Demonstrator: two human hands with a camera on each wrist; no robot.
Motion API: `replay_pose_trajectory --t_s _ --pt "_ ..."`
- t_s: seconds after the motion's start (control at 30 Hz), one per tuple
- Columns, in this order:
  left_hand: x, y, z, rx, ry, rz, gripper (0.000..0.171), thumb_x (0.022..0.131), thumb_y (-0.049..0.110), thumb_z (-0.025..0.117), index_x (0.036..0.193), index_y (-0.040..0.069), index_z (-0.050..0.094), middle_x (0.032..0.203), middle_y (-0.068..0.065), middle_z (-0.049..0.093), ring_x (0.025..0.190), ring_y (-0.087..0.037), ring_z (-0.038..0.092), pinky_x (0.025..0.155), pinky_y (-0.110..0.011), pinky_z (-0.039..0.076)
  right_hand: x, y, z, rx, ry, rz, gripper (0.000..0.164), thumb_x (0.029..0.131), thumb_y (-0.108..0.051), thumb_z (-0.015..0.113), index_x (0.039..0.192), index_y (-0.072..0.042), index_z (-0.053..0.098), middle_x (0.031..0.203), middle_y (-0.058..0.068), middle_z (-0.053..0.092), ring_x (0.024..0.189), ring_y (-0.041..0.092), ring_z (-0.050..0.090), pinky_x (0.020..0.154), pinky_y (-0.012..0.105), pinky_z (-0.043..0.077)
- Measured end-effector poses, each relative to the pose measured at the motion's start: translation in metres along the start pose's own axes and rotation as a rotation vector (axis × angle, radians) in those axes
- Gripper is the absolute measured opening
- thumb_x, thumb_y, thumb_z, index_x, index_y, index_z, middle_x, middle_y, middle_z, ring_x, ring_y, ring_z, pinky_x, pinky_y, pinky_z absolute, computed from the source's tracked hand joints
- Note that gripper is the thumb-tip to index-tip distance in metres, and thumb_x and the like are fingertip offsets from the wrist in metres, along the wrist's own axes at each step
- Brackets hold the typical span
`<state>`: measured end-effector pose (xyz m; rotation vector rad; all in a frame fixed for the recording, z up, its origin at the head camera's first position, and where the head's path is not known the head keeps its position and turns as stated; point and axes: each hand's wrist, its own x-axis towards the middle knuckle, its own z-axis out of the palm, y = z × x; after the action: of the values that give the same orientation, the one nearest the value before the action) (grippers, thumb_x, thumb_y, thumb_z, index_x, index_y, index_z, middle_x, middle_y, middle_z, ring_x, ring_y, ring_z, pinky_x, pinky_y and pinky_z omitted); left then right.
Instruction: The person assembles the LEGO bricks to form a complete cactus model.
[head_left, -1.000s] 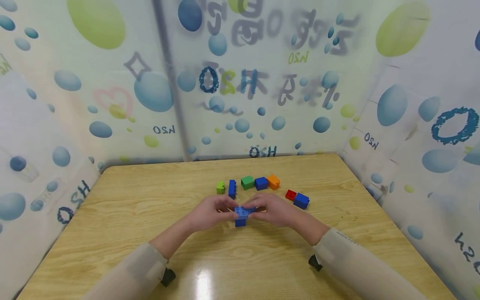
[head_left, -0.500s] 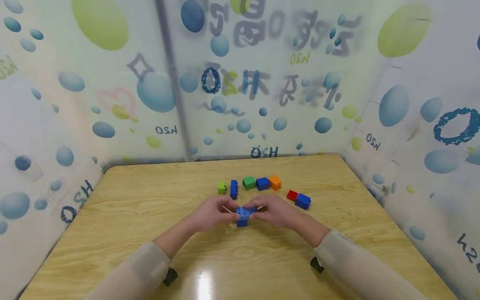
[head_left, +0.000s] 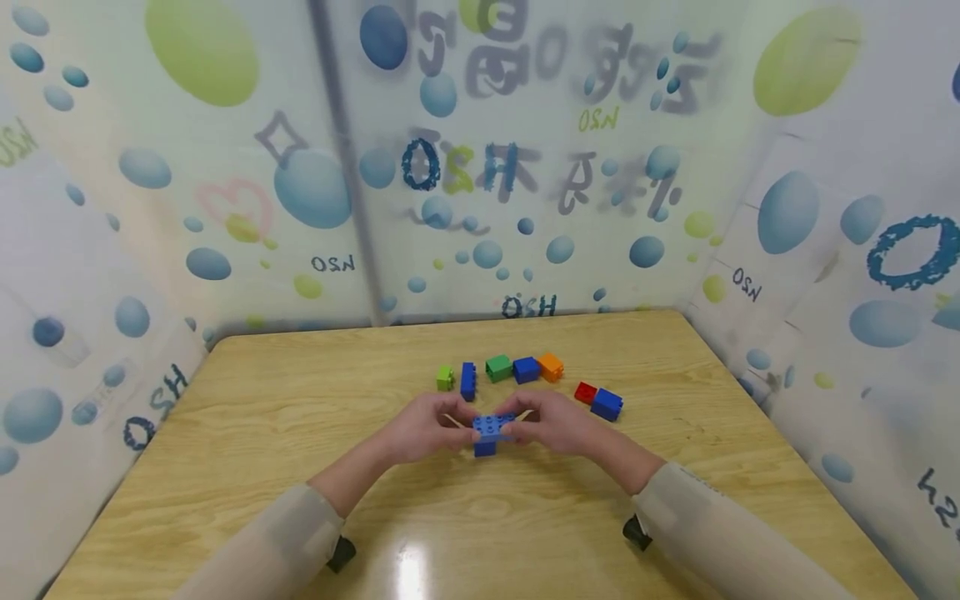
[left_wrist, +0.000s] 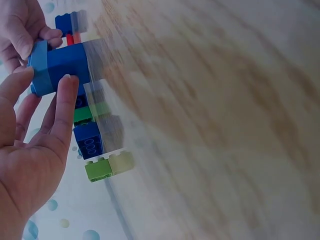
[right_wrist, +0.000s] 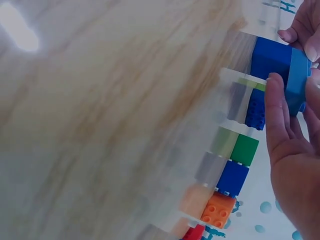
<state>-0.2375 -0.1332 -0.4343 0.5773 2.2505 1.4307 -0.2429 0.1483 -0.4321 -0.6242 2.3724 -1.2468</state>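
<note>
A wooden table (head_left: 300, 375) fills the lower frame. Just below centre, left hand (head_left: 426, 427) and right hand (head_left: 553, 423), narrowly parted, pinch the light brick (head_left: 490, 427) from both ends, apparently steadying it atop the dark brick (head_left: 485, 449).

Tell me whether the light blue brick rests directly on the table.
No, the light blue brick sits on top of a dark blue brick, held between the left hand and right hand.

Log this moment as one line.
left hand: holds light-blue block | right hand: holds light-blue block | light-blue block: atop dark-blue block | beyond: green block, orange block
</note>
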Motion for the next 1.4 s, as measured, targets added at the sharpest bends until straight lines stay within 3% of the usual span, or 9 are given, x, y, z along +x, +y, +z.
replay_pose_trajectory --t_s 0.23,0.77,1.07,1.4 --pt "0.0006 0.0006 -0.0002 0.012 -0.003 0.007 0.023 0.103 0.021 0.079 0.120 0.006 0.075 0.116 -0.010 0.076 0.100 -0.022 0.078 0.087 -0.038 0.068 -0.0001 -0.0003 0.0013 0.113 0.023 0.019 0.025 0.105 -0.022 0.077 0.126 -0.008 0.074 0.118 0.007 0.073 0.096 0.020 0.078 0.090 0.036 0.068" --pt "0.0009 -0.0029 -0.0019 0.043 -0.002 0.025 0.022 0.104 0.020 0.078 0.121 0.006 0.075 0.116 -0.009 0.077 0.100 -0.021 0.078 0.088 -0.038 0.068 0.0010 0.0036 0.0032 0.150 0.026 -0.016 0.024 0.106 -0.021 0.076 0.125 -0.007 0.075 0.119 0.010 0.073 0.093 0.022 0.078 0.088 0.036 0.069" --pt "0.0031 -0.0015 -0.0013 0.074 0.004 0.024 0.022 0.104 0.023 0.078 0.120 0.009 0.075 0.116 -0.007 0.077 0.101 -0.020 0.078 0.087 -0.034 0.065 0.0009 0.0035 0.0034 0.153 0.043 0.029 0.024 0.106 -0.023 0.076 0.125 -0.009 0.076 0.120 0.009 0.072 0.092 0.020 0.077 0.089 0.033 0.068" --pt "0.0056 -0.0029 -0.0019 0.065 0.006 0.034 0.023 0.105 0.023 0.077 0.122 0.008 0.074 0.118 -0.010 0.077 0.100 -0.020 0.078 0.086 -0.037 0.067 0.0038 0.0049 0.0027 0.187 0.046 0.025 0.022 0.106 -0.020 0.075 0.124 -0.007 0.074 0.121 0.011 0.070 0.093 0.020 0.077 0.089 0.035 0.068"
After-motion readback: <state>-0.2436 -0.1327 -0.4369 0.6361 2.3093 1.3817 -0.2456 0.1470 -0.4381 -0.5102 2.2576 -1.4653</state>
